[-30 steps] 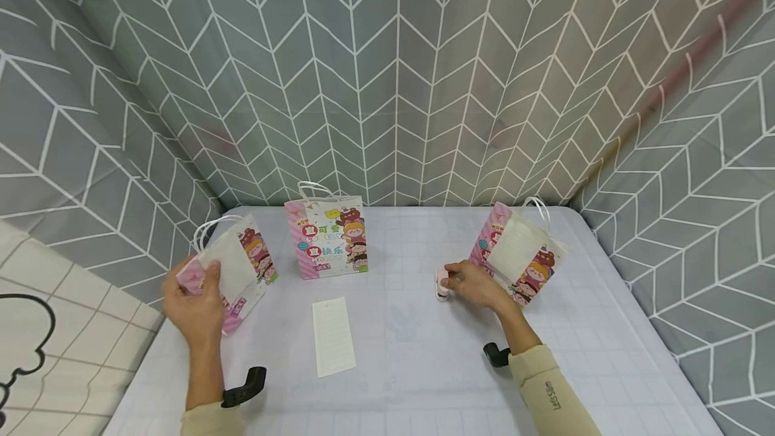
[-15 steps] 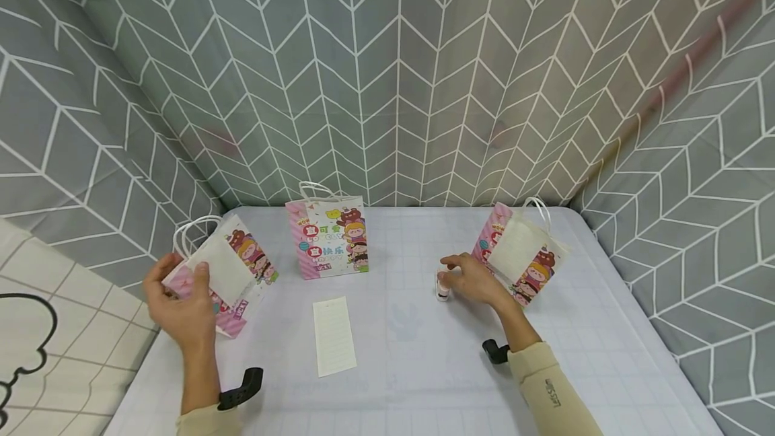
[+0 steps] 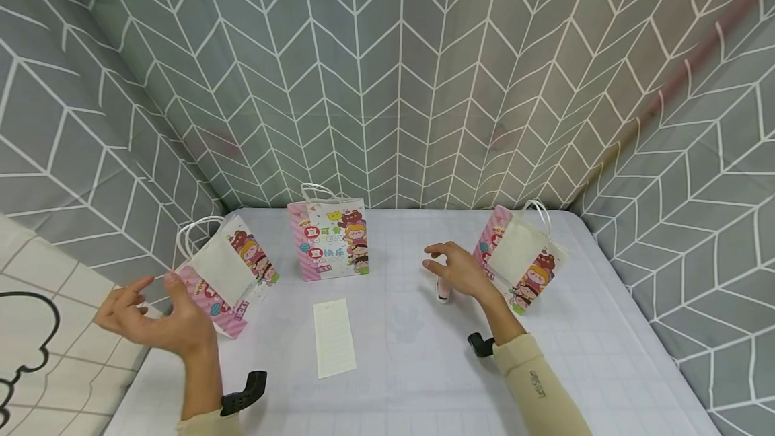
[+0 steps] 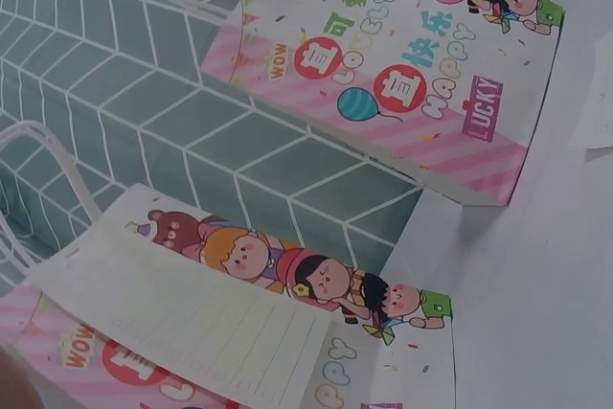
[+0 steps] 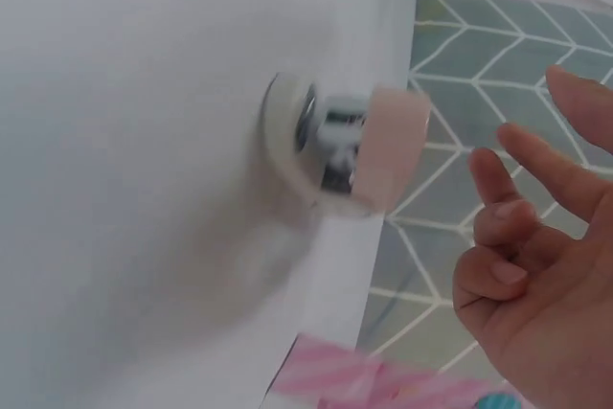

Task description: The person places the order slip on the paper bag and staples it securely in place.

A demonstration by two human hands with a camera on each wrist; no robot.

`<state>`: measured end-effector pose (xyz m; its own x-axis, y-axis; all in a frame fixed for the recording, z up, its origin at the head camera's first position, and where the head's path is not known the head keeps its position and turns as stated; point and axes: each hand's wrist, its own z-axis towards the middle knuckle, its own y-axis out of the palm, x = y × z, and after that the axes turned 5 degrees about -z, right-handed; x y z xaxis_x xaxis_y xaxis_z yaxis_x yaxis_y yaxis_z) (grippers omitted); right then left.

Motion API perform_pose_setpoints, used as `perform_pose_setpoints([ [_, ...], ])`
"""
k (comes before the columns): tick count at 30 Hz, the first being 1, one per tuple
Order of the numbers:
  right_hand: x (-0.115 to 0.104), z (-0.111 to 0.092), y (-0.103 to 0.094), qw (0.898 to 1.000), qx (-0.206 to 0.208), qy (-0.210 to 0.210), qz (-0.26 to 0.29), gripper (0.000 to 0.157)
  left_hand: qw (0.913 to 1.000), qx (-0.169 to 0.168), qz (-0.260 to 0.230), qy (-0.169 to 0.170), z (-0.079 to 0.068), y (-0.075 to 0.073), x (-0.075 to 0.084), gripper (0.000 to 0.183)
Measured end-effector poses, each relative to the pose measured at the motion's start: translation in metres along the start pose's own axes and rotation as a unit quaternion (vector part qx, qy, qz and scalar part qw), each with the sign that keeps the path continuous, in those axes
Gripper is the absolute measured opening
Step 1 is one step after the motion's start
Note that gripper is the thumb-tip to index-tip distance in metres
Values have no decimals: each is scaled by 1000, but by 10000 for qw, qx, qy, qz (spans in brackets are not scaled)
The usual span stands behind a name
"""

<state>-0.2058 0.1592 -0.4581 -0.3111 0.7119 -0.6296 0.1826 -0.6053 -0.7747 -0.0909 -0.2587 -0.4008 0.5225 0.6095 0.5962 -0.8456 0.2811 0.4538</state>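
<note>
My left hand (image 3: 166, 321), fingers loosely bent, is beside the left gift bag (image 3: 262, 258), holding nothing. That bag leans back with a lined paper slip (image 3: 224, 268) over its front; the slip (image 4: 192, 308) also shows in the left wrist view. My right hand (image 3: 460, 268) hovers by a small pink-and-white device (image 3: 443, 291). In the right wrist view this device (image 5: 393, 146) stands on a white base with a metal middle and pink top, apart from the bent fingers (image 5: 551, 165). Another gift bag (image 3: 533, 281), a cream slip (image 3: 514, 247) on its front, is behind this hand.
A third gift bag (image 3: 329, 241) with white handles stands upright at the back, left of the middle. In front of it a lined slip (image 3: 335, 338) lies flat on the white table (image 3: 393, 382). Patterned grey curtains (image 3: 399, 86) rise behind and at both sides.
My left hand has let go of the left bag and slip and moved left and down. The right hand has lifted off the pink-and-white device and drawn slightly left.
</note>
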Motion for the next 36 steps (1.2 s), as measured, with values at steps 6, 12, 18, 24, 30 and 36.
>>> perform_pose_setpoints([
  [6,-14,11,6,9996,45,-277,87,39,9993,-78,-364,93,-8,5,9,23],
  [12,-22,22,13,9987,54,-468,182,39,9986,-290,-423,125,-14,8,18,23],
  [18,-29,28,19,9984,-86,-398,396,40,9963,-669,-481,261,-18,7,15,24],
  [24,-32,34,31,9975,-174,-329,607,41,9843,-1519,-545,711,-22,6,10,27],
  [30,-44,46,43,9964,-158,-310,773,45,9587,-2611,-623,941,-27,2,-3,29],
  [36,-54,61,54,9964,-5,-249,810,50,8542,-5186,311,198,-36,-5,-15,27],
])
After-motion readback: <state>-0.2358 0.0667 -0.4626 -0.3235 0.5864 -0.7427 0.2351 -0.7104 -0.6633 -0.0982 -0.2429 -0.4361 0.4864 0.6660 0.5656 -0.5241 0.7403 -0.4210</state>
